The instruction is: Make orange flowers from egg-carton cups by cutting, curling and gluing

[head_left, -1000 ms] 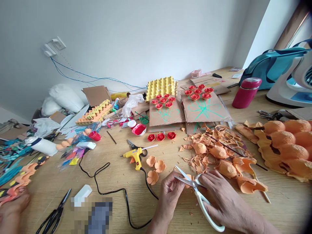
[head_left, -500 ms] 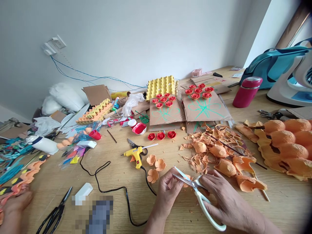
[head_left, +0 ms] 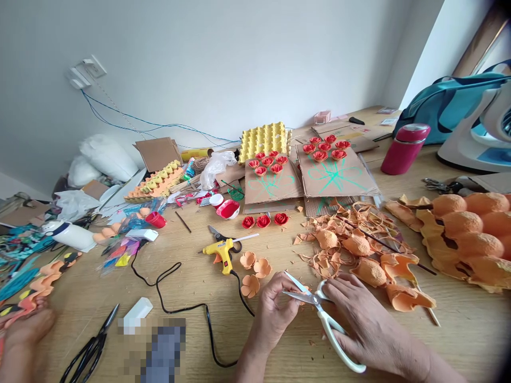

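Observation:
My right hand (head_left: pixel 361 319) grips white-handled scissors (head_left: pixel 325 316), their blades apart and pointing left. My left hand (head_left: pixel 275 306) pinches a small orange egg-carton piece (head_left: pixel 305 289) between the blades; most of the piece is hidden by my fingers. Three cut orange paper flowers (head_left: pixel 252 268) lie just left of my left hand. A heap of orange carton cups and trimmings (head_left: pixel 355 247) lies right behind my hands.
A yellow glue gun (head_left: pixel 221 251) with a black cord (head_left: pixel 187 308) lies to the left. Black scissors (head_left: pixel 90 351) lie near the front edge. Red paper roses (head_left: pixel 264 221), cardboard panels (head_left: pixel 335 175), a red flask (head_left: pixel 404 149), an orange egg tray (head_left: pixel 467 239). Another person's hand (head_left: pixel 24 335) at far left.
The scissor blades have closed a little on the orange piece, and both my hands have shifted slightly. The other person's hand at far left has moved a bit.

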`<state>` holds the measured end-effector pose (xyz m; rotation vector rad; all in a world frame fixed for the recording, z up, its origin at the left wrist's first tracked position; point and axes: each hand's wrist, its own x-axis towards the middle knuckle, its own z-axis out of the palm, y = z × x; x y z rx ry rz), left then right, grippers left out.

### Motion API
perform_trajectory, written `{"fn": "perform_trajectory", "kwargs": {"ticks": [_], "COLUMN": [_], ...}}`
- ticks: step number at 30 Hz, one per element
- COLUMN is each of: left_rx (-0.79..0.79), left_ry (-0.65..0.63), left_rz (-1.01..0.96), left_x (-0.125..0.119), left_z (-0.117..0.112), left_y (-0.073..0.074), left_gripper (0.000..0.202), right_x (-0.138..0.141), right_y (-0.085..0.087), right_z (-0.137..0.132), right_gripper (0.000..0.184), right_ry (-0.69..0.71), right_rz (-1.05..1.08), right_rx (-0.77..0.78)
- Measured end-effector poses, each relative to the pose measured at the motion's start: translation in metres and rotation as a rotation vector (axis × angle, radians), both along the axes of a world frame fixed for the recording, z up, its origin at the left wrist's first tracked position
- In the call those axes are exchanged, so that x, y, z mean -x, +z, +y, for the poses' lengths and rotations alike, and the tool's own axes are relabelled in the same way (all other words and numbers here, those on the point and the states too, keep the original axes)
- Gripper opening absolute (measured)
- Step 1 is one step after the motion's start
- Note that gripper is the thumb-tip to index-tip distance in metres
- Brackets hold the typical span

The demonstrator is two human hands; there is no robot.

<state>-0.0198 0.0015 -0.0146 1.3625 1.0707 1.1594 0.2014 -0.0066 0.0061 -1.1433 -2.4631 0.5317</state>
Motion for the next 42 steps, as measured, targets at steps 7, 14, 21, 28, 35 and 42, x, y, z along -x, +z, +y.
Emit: {"fn": "perform_trajectory", "kwargs": {"ticks": [7, 14, 21, 28, 35, 42], "left_rx": [-0.02, -0.037, -0.057, -0.004, 0.112, 0.252], "left_ry": [0.006, 0.003, -0.007, -0.041, -0.079, -0.142], "left_rz": [0.048, 0.068, 0.092, 0.004, -0.105, -0.164], "left_x": [0.003, 0.005, 0.007, 0.006, 0.004, -0.003], "left_z": [-0.001, 0.0, 0.003, 0.005, 0.003, -0.001], "left_y": [-0.001, 0.003, 0.007, 0.007, 0.01, 0.005], "left_gripper": [0.008, 0.007, 0.009, 0.012, 0.032, 0.044], "right_x": [-0.001, 0.001, -0.001, 0.001, 0.001, 0.0], "right_y": [-0.001, 0.002, 0.0, -0.011, -0.012, -0.021], "right_z": [0.0, 0.0, 0.001, 0.004, 0.005, 0.005], "right_gripper": [0.012, 0.015, 0.02, 0.018, 0.025, 0.022], "right_ry": [0.031, 0.061, 0.067, 0.027, -0.179, -0.225], "right_rz": [0.035, 0.027, -0.045, -0.074, 0.176, 0.568], "right_rx": [0.034, 0.056, 0.03, 0.026, 0.254, 0.517]}}
